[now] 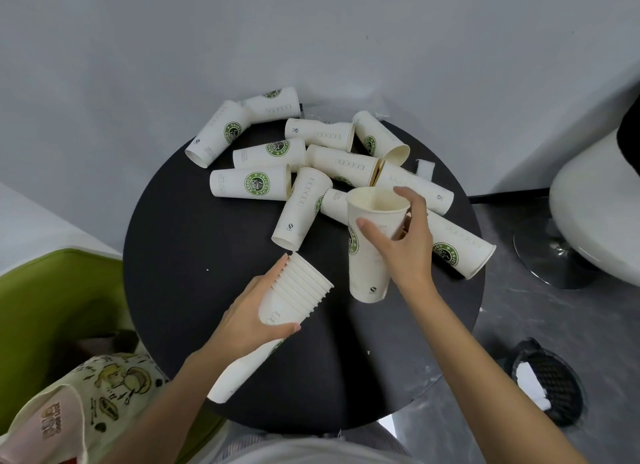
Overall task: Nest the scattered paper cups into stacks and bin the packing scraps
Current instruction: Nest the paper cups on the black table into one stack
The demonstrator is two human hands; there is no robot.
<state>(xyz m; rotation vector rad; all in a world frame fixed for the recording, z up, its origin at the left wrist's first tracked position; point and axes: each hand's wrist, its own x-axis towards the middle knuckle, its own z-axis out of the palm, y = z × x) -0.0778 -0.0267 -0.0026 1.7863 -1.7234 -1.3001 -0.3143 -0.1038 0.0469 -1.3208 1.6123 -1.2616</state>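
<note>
Left hand (247,319) grips tilted white cup stack (304,287)

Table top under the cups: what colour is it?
The table top is plain black, best seen in the head view.

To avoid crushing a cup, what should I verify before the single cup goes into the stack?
1. Left hand grips the nested stack of white paper cups: ok.
2. Right hand holds the single white paper cup with green logo: ok.
3. Single cup empty inside: ok.
4. Cup base lined up with stack mouth: not ok; the cup stands upright, the stack tilts.
5. Gap between them free: ok.
</note>
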